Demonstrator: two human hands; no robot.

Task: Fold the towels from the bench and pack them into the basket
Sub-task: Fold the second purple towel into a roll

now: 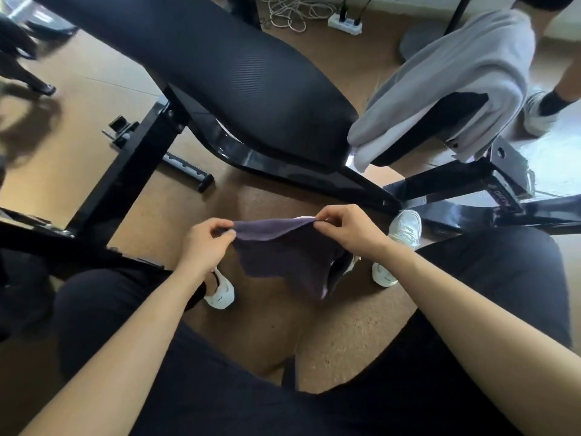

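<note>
A dark purple towel [279,250] hangs in the air above the floor, between my knees. My left hand [206,243] pinches its upper left corner and my right hand [349,231] pinches its upper right corner, so the top edge is stretched between them. The lower part droops in loose folds. A light grey towel [456,80] lies draped over the seat pad of the black bench [251,83] at the upper right. No basket is in view.
The bench's black steel frame [135,171] crosses the brown floor in front of me. My white shoes [220,294] stand below the towel. Another person's leg and shoe [547,108] are at the far right. A power strip with cables [344,22] lies at the top.
</note>
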